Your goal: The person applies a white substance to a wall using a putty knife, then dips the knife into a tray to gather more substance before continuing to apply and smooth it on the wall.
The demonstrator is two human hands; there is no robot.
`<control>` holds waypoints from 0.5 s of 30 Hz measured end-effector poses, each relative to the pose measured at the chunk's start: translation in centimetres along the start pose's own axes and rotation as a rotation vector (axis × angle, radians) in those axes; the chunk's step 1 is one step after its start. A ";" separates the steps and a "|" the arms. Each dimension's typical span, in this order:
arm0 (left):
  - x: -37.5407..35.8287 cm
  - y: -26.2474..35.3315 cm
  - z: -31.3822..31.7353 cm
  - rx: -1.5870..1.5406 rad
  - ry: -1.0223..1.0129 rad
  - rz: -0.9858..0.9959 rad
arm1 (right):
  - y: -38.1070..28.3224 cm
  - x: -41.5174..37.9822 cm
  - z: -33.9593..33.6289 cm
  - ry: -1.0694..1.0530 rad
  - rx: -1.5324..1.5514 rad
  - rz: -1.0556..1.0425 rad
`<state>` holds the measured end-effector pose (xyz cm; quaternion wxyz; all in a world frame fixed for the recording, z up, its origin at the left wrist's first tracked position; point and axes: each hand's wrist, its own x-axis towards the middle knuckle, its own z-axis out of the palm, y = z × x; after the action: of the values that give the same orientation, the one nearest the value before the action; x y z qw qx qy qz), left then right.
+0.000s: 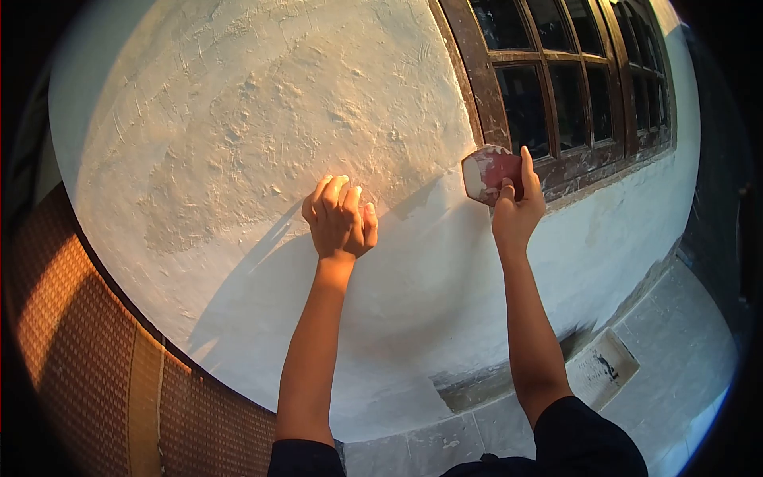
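My left hand (340, 219) is at the white plastered wall (429, 278), its fingers bent and slightly apart, with nothing visible in them. The fingertips are right at the lower edge of a rough, flaking patch (262, 119). My right hand (519, 203) grips a flat dark-red scraper-like piece (494, 173) by its right side, thumb on the near face. White residue covers much of that piece. It overlaps the wall and the lower corner of the window frame in this view.
A brown wooden window (548, 163) with dark panes fills the upper right. Woven matting (87, 334) stands at the lower left. Below the wall, a shallow pale tray (608, 370) with dark marks lies on the grey tiled floor (675, 334).
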<state>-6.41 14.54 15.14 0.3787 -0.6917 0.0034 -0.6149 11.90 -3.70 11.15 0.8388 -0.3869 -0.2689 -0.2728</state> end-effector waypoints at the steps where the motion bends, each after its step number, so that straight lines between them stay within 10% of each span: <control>1: -0.1 0.1 -0.1 0.006 -0.018 -0.004 | -0.1 -0.4 0.3 -0.097 -0.024 -0.087; 4: 0.1 0.1 -0.3 -0.003 0.017 0.001 | -2.1 -3.4 3.1 -0.480 -0.067 -0.273; 9: -0.1 -0.2 0.1 -0.004 0.006 0.009 | 0.6 -0.1 0.8 -0.016 -0.094 -0.057; 15: -0.3 -0.1 -0.2 -0.016 0.014 -0.005 | -1.7 -3.0 4.2 -0.388 -0.166 -0.254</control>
<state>-6.65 14.63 14.91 0.3715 -0.6905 0.0090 -0.6206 7.63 -0.58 12.38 0.6957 -0.4627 -0.4481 -0.3180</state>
